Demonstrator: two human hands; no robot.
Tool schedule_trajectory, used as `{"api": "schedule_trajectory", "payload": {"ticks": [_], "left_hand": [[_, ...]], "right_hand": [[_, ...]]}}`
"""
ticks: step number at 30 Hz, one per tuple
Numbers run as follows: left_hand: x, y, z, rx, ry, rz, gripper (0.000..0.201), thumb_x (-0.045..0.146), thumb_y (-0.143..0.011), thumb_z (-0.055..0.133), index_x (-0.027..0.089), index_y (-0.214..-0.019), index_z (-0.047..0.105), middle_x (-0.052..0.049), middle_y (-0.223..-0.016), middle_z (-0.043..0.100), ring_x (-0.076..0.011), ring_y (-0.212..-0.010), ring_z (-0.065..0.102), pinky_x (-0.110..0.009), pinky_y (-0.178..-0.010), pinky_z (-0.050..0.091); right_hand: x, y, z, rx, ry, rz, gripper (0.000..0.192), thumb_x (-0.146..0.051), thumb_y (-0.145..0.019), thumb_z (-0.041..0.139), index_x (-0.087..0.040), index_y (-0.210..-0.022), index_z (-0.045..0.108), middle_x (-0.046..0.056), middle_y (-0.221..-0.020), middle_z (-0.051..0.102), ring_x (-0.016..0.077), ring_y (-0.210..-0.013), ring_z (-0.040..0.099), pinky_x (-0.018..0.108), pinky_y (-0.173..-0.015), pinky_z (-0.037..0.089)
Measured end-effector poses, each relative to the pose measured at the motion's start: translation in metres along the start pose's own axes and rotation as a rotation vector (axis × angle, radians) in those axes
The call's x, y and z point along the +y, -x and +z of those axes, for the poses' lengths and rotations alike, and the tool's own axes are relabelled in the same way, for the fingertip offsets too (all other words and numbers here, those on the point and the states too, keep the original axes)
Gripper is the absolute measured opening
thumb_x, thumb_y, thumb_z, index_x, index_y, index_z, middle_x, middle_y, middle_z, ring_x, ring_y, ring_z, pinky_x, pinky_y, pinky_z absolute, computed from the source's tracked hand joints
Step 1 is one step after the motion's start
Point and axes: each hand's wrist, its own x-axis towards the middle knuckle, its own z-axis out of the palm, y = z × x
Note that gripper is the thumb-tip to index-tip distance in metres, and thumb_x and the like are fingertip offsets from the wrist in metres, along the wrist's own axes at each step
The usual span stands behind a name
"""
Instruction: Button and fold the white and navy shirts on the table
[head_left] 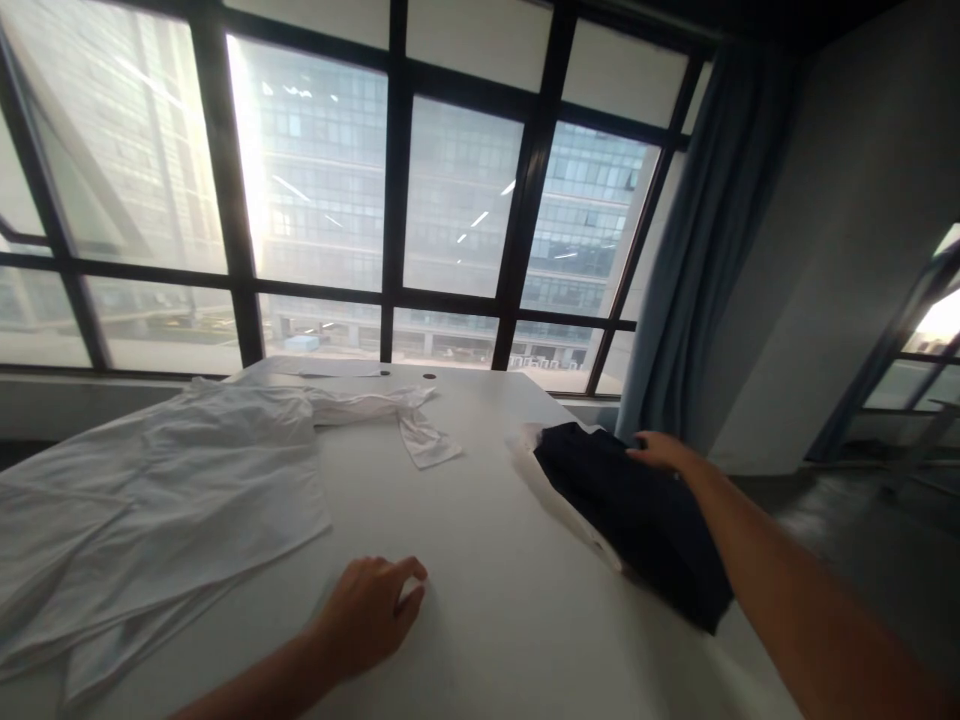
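A dark navy folded garment [637, 510] lies at the right side of the white table, on top of a pale folded cloth [529, 440] whose edge sticks out. My right hand [661, 452] reaches across to the navy garment's far right edge, its fingers closed on the fabric there. Over the table's front middle, my left hand [375, 610] is loosely curled, thumb and forefinger apart, holding nothing. To its left a white shirt [232, 470] is spread out wrinkled, with one sleeve [427, 440] stretched to the right and bent.
The white table [450, 530] reaches to large dark-framed windows [465, 200]. Two small dark round spots [429, 377] and a flat white piece [330, 368] are at its far edge. A blue curtain [690, 260] hangs at the right, beyond the table's edge.
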Motion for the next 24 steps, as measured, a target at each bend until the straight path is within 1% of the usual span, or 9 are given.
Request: {"api": "schedule_trajectory", "payload": {"ticks": [2,3,5,8,10,13,15,18,24], "left_hand": [[0.000,0.000,0.000,-0.006,0.004,-0.006,0.033,0.038,-0.092,0.040,0.032,-0.110,0.067,-0.004,-0.085,0.071,-0.0221,-0.085,0.065,-0.036,-0.083,0.044],[-0.001,0.000,0.000,-0.013,0.006,-0.008,0.033,0.039,-0.092,0.040,0.032,-0.111,0.067,-0.004,-0.083,0.071,-0.0216,-0.085,0.065,-0.035,-0.083,0.044],[-0.001,-0.001,-0.001,-0.023,0.007,-0.006,0.033,0.039,-0.092,0.041,0.032,-0.112,0.066,-0.003,-0.081,0.071,-0.0210,-0.085,0.065,-0.034,-0.084,0.044],[-0.001,-0.001,-0.002,-0.027,0.001,-0.001,0.034,0.038,-0.092,0.041,0.031,-0.112,0.067,-0.004,-0.079,0.070,-0.0217,-0.086,0.065,-0.034,-0.083,0.044],[0.000,0.000,-0.003,-0.021,0.001,0.010,0.034,0.038,-0.092,0.040,0.031,-0.111,0.067,-0.004,-0.078,0.070,-0.0222,-0.085,0.065,-0.035,-0.083,0.044],[-0.001,0.002,-0.003,-0.012,0.010,0.025,0.034,0.038,-0.092,0.040,0.030,-0.111,0.067,-0.004,-0.079,0.071,-0.0226,-0.085,0.066,-0.036,-0.082,0.044],[-0.001,0.002,-0.003,-0.010,0.015,0.026,0.034,0.038,-0.092,0.040,0.030,-0.111,0.067,-0.005,-0.082,0.072,-0.0224,-0.086,0.066,-0.036,-0.082,0.044],[-0.001,0.002,-0.004,-0.013,0.012,0.024,0.034,0.038,-0.092,0.040,0.030,-0.111,0.067,-0.005,-0.086,0.073,-0.0219,-0.088,0.066,-0.035,-0.082,0.044],[-0.001,0.002,-0.005,-0.018,0.005,0.024,0.034,0.037,-0.092,0.040,0.030,-0.111,0.067,-0.004,-0.090,0.073,-0.0230,-0.090,0.067,-0.035,-0.083,0.045]], "right_hand": [[-0.028,0.024,0.019,-0.151,-0.015,-0.150,0.046,-0.037,-0.084,0.064,-0.010,-0.121,0.064,0.018,-0.125,0.061,0.0294,-0.113,0.058,0.036,-0.098,0.044],[-0.045,0.038,0.026,-0.178,-0.014,-0.226,0.052,-0.044,-0.086,0.061,-0.012,-0.127,0.060,0.016,-0.132,0.056,0.0290,-0.121,0.053,0.036,-0.103,0.039],[-0.078,0.067,0.035,-0.209,0.041,-0.348,0.066,-0.055,-0.081,0.063,-0.015,-0.133,0.055,0.015,-0.140,0.049,0.0302,-0.126,0.047,0.037,-0.106,0.036],[-0.111,0.101,0.045,-0.159,0.224,-0.326,0.078,-0.057,-0.077,0.068,-0.014,-0.139,0.046,0.018,-0.139,0.047,0.0340,-0.124,0.047,0.041,-0.099,0.041],[-0.122,0.111,0.052,-0.089,0.320,-0.291,0.071,-0.051,-0.082,0.065,-0.013,-0.138,0.045,0.020,-0.132,0.051,0.0344,-0.119,0.050,0.041,-0.092,0.045],[-0.129,0.110,0.059,-0.045,0.364,-0.295,0.036,-0.034,-0.091,0.054,-0.012,-0.119,0.057,0.019,-0.116,0.060,0.0321,-0.107,0.058,0.038,-0.085,0.047],[-0.129,0.102,0.059,-0.039,0.332,-0.268,0.023,-0.025,-0.094,0.045,-0.013,-0.106,0.061,0.017,-0.107,0.063,0.0296,-0.099,0.062,0.037,-0.083,0.046],[-0.123,0.087,0.052,0.036,0.232,-0.154,0.023,-0.023,-0.094,0.042,-0.014,-0.105,0.060,0.015,-0.105,0.066,0.0283,-0.097,0.064,0.035,-0.084,0.046],[-0.089,0.066,0.013,0.347,0.041,0.204,0.041,-0.028,-0.097,0.028,-0.007,-0.120,0.054,0.022,-0.109,0.064,0.0319,-0.108,0.060,0.037,-0.095,0.043]]}}
